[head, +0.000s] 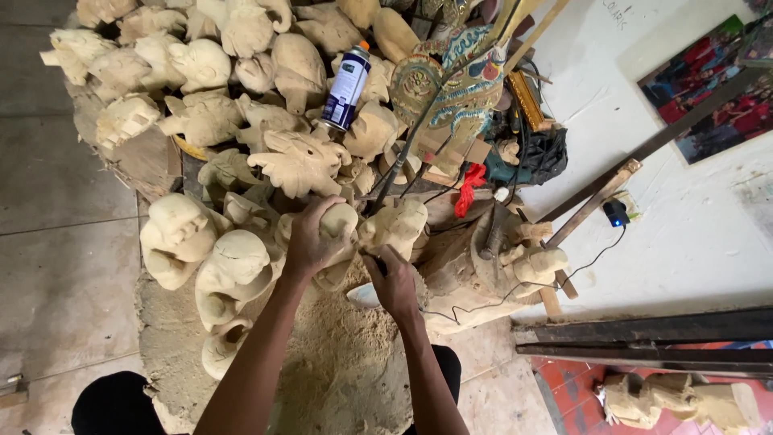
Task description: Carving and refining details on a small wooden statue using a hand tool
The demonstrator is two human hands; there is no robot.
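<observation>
While the left hand (312,242) closes over the pale wooden carving (336,229), the right hand (392,282) just beside it grips a dark-handled tool (378,264), pointing up-left toward the carving.

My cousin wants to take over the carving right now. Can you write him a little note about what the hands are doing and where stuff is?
Left hand grips the pale wooden carving on top.
Right hand holds a dark-handled tool against its lower side.
Sawdust is heaped below the hands. More carved pieces are piled beyond, with a spray can among them.
Done: carving is roughly shaped. Left: hard to tell how much cutting remains.
</observation>
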